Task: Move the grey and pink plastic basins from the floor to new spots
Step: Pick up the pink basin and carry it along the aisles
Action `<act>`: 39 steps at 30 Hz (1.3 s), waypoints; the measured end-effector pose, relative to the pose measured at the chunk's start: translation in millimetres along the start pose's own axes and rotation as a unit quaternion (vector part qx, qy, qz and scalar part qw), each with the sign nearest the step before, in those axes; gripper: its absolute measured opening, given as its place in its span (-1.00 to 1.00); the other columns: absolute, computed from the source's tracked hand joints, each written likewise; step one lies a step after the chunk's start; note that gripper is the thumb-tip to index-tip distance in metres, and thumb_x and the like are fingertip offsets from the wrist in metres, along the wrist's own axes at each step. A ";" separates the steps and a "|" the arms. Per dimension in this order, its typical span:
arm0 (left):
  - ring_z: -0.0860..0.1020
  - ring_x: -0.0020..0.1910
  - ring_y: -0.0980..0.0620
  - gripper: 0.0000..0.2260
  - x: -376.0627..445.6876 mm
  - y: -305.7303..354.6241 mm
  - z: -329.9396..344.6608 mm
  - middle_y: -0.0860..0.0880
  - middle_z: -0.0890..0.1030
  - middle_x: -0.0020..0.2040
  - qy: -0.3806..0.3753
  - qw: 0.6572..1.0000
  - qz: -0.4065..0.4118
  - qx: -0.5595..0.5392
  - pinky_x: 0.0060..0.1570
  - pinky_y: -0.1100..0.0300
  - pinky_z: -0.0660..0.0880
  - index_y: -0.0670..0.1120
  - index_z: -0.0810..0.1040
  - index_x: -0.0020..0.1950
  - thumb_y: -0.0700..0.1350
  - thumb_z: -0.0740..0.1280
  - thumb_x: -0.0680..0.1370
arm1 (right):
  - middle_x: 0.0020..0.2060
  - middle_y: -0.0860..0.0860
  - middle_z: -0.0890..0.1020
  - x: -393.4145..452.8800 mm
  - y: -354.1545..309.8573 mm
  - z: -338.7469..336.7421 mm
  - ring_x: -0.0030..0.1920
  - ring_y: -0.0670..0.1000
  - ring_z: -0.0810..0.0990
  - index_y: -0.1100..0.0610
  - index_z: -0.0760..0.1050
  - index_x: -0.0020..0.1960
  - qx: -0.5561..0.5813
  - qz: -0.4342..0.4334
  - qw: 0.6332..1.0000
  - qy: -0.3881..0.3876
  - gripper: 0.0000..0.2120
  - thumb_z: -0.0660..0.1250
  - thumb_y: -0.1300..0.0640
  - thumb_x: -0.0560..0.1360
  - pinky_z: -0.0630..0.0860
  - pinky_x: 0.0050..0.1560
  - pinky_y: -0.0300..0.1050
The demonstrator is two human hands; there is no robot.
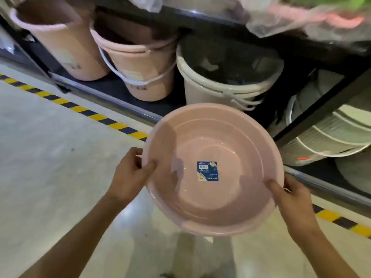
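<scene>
Pink basin (212,169) held off the floor before the shelf (120,93), left hand (130,173) at 9 o'clock and right hand (291,195) at 4, each grip closed on the rim; looks light, stiff, slick, so rim hold suits.

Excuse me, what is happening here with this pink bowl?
A person holds a pink plastic basin in the air with both hands: the left hand grips its left rim and the right hand its right rim. The basin is empty except for a blue label on its bottom. It is off the floor, in front of a low shelf with pink buckets and a white bucket.
</scene>
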State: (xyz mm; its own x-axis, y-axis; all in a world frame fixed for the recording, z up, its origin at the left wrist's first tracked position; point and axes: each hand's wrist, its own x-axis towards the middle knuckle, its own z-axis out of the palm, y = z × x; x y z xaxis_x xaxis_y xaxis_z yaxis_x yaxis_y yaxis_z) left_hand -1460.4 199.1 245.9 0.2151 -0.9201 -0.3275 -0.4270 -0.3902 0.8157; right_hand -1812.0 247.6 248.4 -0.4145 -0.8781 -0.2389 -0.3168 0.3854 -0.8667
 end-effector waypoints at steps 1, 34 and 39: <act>0.70 -0.26 0.02 -0.71 9.4 -22.6 12.9 0.00 0.72 -0.23 0.002 1.000 0.003 -0.005 -0.26 0.04 0.60 0.08 0.54 0.03 0.11 0.41 0.36 | -0.25 -0.14 0.72 9.1 24.5 11.5 -0.32 -0.15 0.65 -0.02 0.64 -0.01 0.004 -0.004 1.000 0.003 -0.89 0.40 0.13 0.49 0.50 -0.35 -0.26; 0.60 -0.44 -0.22 -0.74 75.4 -198.2 124.2 -0.20 0.63 -0.30 -0.036 0.970 0.098 0.220 -0.37 -0.05 0.60 -0.10 0.32 -0.07 0.03 0.33 0.57 | -0.07 0.13 0.66 59.4 230.2 89.7 -0.06 0.10 0.59 0.06 0.69 0.04 -0.179 -0.015 0.982 0.058 -0.75 0.43 0.02 0.40 0.48 -0.05 -0.07; 0.64 -0.51 -0.02 -0.61 74.8 -201.8 125.0 -0.08 0.66 -0.30 -0.053 0.980 0.066 0.182 -0.54 0.15 0.54 -0.06 0.36 0.02 0.24 0.33 0.54 | -0.18 -0.19 0.63 54.9 232.1 94.3 -0.11 0.00 0.62 -0.01 0.62 0.06 -0.118 -0.008 0.991 0.060 -0.79 0.41 0.04 0.43 0.44 -0.17 -0.13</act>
State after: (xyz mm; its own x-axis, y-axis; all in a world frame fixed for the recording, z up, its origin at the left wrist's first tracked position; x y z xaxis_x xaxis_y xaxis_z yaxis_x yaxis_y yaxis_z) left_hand -1467.9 204.5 -2.8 0.0524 -0.9541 -0.2949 -0.7337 -0.2371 0.6367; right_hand -1827.8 262.1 -7.2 -0.5024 -0.8499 -0.1591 -0.5087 0.4393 -0.7404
